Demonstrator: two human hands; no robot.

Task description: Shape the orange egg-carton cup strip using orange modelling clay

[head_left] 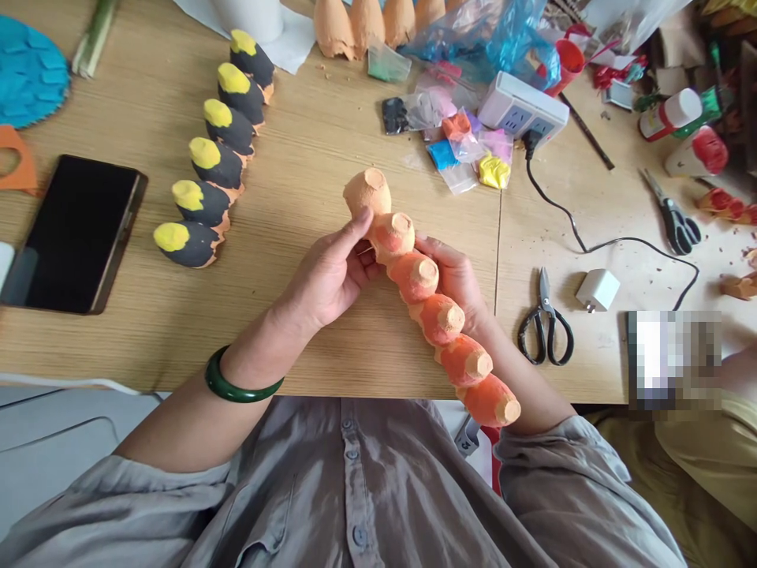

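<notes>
A strip of egg-carton cups (424,276), joined in a slanting row, is held up over the table's front edge. Most of its cups are orange-red with pale tips; the far cup is plain light orange. My left hand (337,276) grips it near the far end, thumb on top. My right hand (455,280) holds the strip from its right side, with the fingers partly hidden behind it. On the table to the left lies another strip (223,168), dark grey with yellow tips.
A phone (76,237) lies at the left. Scissors (545,323), a white plug adapter (598,289) and a corded power strip (523,106) are at the right. Clay packets (455,146) lie ahead. A person's arm (736,367) shows at the right edge.
</notes>
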